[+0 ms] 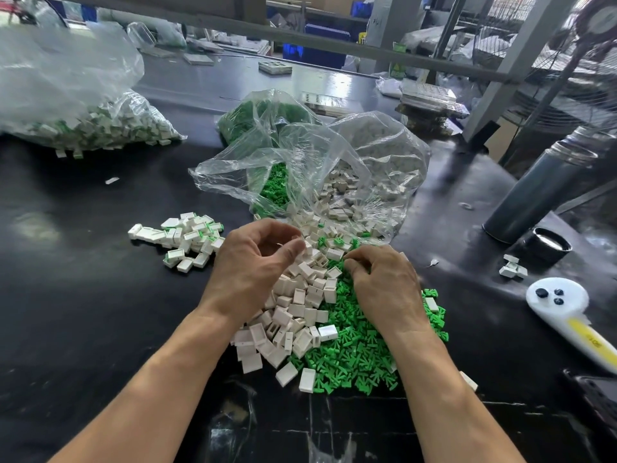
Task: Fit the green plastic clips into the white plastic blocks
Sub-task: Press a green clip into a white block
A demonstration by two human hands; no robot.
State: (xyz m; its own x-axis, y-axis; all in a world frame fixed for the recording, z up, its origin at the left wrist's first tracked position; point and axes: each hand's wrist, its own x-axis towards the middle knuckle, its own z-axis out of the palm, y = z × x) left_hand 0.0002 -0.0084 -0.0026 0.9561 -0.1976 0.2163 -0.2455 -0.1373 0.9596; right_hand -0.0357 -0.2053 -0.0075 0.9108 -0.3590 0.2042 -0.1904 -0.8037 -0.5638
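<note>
Loose heap of white plastic blocks at table centre: small, rectangular, hollow, some showing a slot in one face. Touching its right edge, a spread of bright green plastic clips, tiny and pronged, running toward 5 o'clock. Left hand raised over the blocks, fingers curled inward, thumb and fingertips nearly meeting; whether anything is pinched, cannot tell. Right hand palm down on the clips, fingers bent, tips digging in at the seam between both heaps; grip contents hidden. At 9 o'clock, a small pile of assembled blocks with green showing. At 12 o'clock, open clear bags spilling both parts onto the black table.
</note>
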